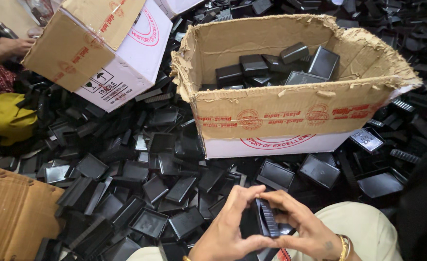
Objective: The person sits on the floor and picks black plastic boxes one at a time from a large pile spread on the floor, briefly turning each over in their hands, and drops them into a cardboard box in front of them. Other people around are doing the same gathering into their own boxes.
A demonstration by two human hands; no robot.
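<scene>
Both my hands meet at the bottom middle of the head view around one black plastic part (266, 220), a flat piece with a ribbed edge, held upright. My left hand (230, 227) curls around its left side with the thumb underneath. My right hand (305, 227), with a gold bangle at the wrist, pinches its right side with the fingertips on top. A little ahead of my hands stands an open torn cardboard box (291, 108), with several of the same black tray-like parts (271, 67) lying inside.
Black plastic parts (141, 179) cover the floor in a deep heap. A second cardboard box (107, 43) lies tilted at upper left, where another person's hand (15, 46) rests beside it. Brown cardboard (10, 212) sits at lower left, a yellow cloth (5, 118) at far left.
</scene>
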